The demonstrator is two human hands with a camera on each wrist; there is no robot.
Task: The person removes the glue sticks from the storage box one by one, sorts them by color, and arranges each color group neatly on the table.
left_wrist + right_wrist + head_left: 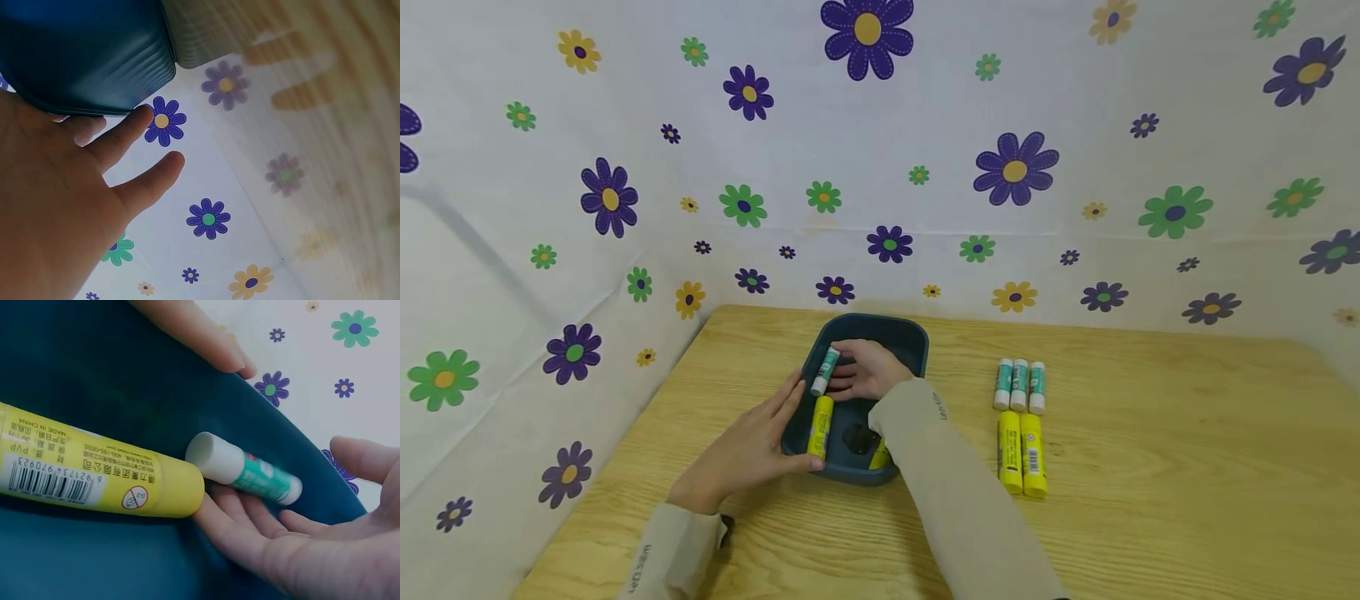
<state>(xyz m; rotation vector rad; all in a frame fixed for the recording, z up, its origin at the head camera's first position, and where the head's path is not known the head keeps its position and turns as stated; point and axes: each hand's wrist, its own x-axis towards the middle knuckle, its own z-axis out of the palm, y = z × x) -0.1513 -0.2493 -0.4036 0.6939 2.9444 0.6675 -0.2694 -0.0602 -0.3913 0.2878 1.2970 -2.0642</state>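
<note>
A dark blue plastic bin (pixel 917 333) stands on the table, with my left hand (pixel 760 442) at its left side. The left fingers lie fairly straight along the outer wall, and the thumb is at the near rim. Inside the bin, my right hand (pixel 872 371) has its fingers extended against a small green-and-white glue stick (pixel 259 475), thumb apart from it. That stick lies along the left wall, end to end with a larger yellow glue stick (pixel 821 429). Another yellow glue stick (pixel 880 456) in the bin is partly hidden by the right sleeve.
Right of the bin, three small green-and-white glue sticks (pixel 1018 385) lie side by side on the wooden table (pixel 1150 467). Two yellow glue sticks (pixel 1022 456) lie just nearer. A white flowered cloth (pixel 1075 108) hangs behind and along the left edge.
</note>
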